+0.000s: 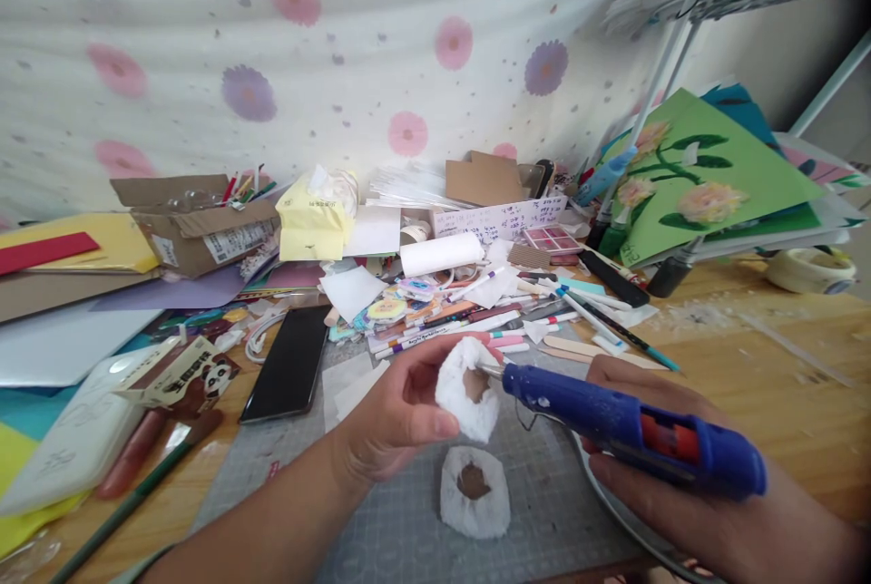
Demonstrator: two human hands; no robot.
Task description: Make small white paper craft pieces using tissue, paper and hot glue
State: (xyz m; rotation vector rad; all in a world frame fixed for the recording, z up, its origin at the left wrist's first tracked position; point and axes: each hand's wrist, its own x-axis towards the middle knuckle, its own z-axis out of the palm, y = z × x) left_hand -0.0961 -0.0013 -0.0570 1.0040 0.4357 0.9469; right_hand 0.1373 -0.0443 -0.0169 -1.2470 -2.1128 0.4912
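My left hand point(401, 412) grips a white fluffy ring-like piece point(453, 394) by its left edge, with brown cardboard showing in its middle. In my right hand point(653, 439) is a blue glue gun point(612, 421), its fingers wrapped round the body. The metal nozzle points left and meets, or nearly meets, the inner edge of the held piece; whether it touches I cannot tell. Below them a second white fluffy piece point(469, 507) with a brown centre lies flat on the grey cutting mat point(272, 493).
A black phone point(286, 365) lies on the mat's left edge, near a long green-handled brush point(142, 489). Behind my hands are heaped markers point(435, 335) and a white paper roll point(441, 254). A cardboard box point(204, 226) stands back left; tape point(809, 269) sits at right.
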